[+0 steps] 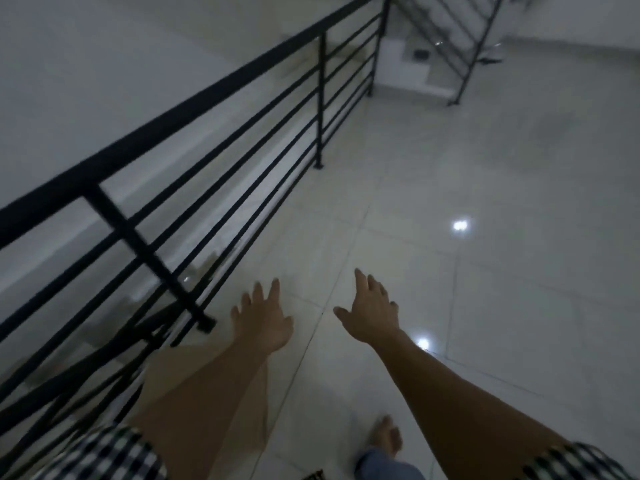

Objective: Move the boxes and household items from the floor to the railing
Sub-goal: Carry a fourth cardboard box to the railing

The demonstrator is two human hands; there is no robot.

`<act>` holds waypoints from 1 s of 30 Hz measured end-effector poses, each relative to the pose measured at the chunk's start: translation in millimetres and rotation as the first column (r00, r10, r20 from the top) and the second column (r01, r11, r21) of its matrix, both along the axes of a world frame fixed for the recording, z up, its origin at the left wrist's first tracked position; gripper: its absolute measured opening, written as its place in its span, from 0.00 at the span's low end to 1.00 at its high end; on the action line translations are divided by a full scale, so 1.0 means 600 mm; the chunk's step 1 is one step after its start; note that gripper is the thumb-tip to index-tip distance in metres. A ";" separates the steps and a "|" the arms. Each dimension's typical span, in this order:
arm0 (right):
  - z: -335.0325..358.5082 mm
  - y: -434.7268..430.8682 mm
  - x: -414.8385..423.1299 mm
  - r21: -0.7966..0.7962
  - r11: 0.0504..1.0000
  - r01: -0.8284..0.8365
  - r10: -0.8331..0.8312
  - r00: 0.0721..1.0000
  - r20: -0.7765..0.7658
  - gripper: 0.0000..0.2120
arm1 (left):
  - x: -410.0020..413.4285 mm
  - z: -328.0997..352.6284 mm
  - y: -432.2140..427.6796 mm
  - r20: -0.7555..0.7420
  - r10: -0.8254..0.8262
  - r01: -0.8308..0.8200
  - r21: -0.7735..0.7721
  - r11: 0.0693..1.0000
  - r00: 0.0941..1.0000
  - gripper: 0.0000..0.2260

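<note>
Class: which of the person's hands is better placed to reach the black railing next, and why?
Left, probably: the left hand is open beside the railing, while the right hand is farther out over the tiled floor.

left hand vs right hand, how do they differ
The left hand reaches out beside the railing, its forearm crossing a cardboard box; the right hand hangs over bare floor tile. The left hand's fingers fan apart; the right hand's lie closer, thumb out. Both are open, palms down, holding nothing.

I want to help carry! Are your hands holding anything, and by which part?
No. The left hand and right hand are both open, holding nothing.
</note>
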State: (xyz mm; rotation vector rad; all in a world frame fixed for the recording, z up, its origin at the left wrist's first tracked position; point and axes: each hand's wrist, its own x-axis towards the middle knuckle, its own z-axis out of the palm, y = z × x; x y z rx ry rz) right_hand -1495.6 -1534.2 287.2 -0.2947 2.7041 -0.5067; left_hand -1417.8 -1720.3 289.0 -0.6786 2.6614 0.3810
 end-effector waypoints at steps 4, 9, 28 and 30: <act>0.043 0.109 -0.024 -0.032 0.983 0.178 -0.180 0.982 -0.054 0.44 | -0.090 0.055 0.102 -0.048 -0.162 0.161 -0.010 0.987 0.986 0.37; 0.082 0.254 -0.057 -0.047 0.926 0.375 -0.377 0.920 -0.102 0.43 | -0.195 0.100 0.245 -0.111 -0.349 0.348 -0.023 0.937 0.931 0.37; 0.147 0.840 -0.117 -0.039 0.598 0.800 -0.791 0.583 -0.186 0.42 | -0.420 0.164 0.861 -0.178 -0.786 0.786 -0.084 0.612 0.593 0.37; 0.141 0.877 -0.128 -0.034 0.563 0.826 -0.816 0.549 -0.182 0.41 | -0.446 0.162 0.906 -0.180 -0.809 0.811 -0.082 0.579 0.559 0.37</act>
